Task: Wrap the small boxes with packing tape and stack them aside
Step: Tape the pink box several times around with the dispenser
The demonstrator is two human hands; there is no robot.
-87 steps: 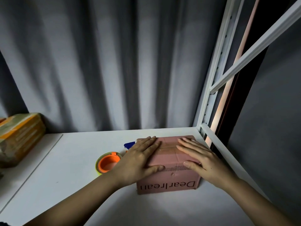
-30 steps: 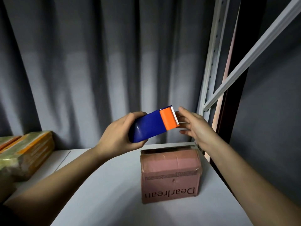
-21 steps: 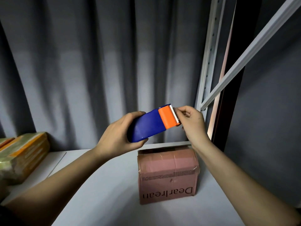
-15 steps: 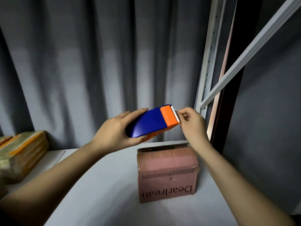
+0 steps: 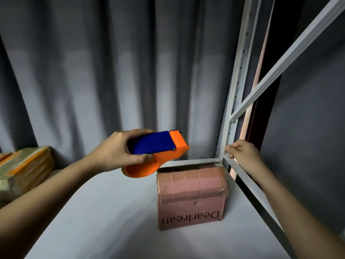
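Pink cardboard is what I'm looking at down on the white shelf (image 5: pixel 112 212): the small box (image 5: pixel 190 195) sits upright near the right rear corner, close beside the shelf's metal frame (image 5: pixel 230 101). Its near face carries the word "Dearlrean" upside down from my view, and strips of clear tape (image 5: pixel 188 181) already lie across its top and fold down over the front edge.

Up above and to the left of the box, the left hand (image 5: pixel 113 152) holds the tape dispenser (image 5: pixel 158 146) in the air, fingers over the blue body and thumb underneath. The orange nose of the dispenser points right, and the orange round housing hangs below the hand, clear of the box.

Over on the right, the right hand (image 5: pixel 242 150) is up by the corner of the frame, fingers curled with the tips pinched together. I can't tell whether there's a tape end between those fingertips; any film between them and the dispenser is too faint to make out. The hand sits beside the upright post, well apart from the dispenser's nose.

At the far left edge, a stack of taped parcels (image 5: pixel 22 169) with orange stripes rests on the shelf. Grey curtain (image 5: pixel 112 71) hangs behind everything.
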